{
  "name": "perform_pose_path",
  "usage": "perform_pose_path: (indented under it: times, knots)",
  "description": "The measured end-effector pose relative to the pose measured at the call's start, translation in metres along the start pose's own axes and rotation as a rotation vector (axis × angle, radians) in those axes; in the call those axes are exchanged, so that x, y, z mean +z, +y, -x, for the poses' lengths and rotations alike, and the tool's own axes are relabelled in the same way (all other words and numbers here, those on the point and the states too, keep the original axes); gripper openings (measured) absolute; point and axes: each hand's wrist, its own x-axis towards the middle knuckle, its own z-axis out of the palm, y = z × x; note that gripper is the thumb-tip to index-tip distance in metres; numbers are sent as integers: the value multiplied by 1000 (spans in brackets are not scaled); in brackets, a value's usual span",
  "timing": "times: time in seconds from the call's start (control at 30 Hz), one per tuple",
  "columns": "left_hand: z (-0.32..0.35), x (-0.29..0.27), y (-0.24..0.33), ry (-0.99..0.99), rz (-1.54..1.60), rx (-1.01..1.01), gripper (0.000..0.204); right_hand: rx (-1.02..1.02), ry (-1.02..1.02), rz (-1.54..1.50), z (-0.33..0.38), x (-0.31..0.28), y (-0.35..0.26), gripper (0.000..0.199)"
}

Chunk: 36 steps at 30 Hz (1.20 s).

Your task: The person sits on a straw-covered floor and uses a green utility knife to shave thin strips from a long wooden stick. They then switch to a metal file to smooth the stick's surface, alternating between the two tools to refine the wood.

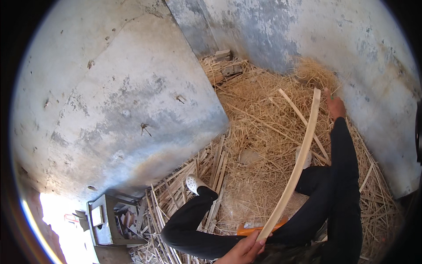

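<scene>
My left hand [244, 250], at the lower edge, is closed around the near end of a long pale strip [291, 185] that looks like split bamboo. The strip slants up and to the right over my bent leg, bowing slightly. Beside its far end is my right hand [336, 107], arm stretched out, with one finger pointing up and the others curled. A bit of green shows at those fingers; what it belongs to is too small to make out. A second, thinner strip [295, 110] lies on the shavings behind the first one.
Curled shavings [255, 119] cover the floor, heaped against the right wall. Loose strips [217, 176] lie by my white clog [194, 184]. An orange object [248, 229] sits partly hidden under my leg. A wooden stool-like frame [112, 220] stands lower left; bricks [223, 54] lie at the back.
</scene>
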Motion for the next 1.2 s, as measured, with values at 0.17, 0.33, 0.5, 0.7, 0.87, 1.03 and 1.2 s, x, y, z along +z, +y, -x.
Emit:
perform_pose_path:
  times: [0.17, 0.33, 0.5, 0.7, 0.87, 1.03, 1.2]
  knots:
    - [-36, -32, 14, 138, 92, -113, 35, -378, -117, 107, 60, 7, -19, 77]
    - [-73, -51, 30, 212, 158, 62, 29, -899, -490, -159, 179, -7, -103, 72]
    - [-88, -47, 45, 175, 303, 58, 28, -1222, -405, -251, 231, -18, -132, 67]
    - [-95, -42, 42, 26, 669, 82, 27, -1038, -530, -138, 203, 6, -120, 76]
    - [-101, -42, 48, 27, 767, 64, 24, -1229, -450, -110, 221, 0, -123, 71]
    - [-98, -43, 49, 20, 803, 32, 22, -1026, -421, -225, 194, 26, -122, 73]
    - [-95, -33, 45, -6, 835, -11, 22, -925, -478, -109, 177, 26, -108, 72]
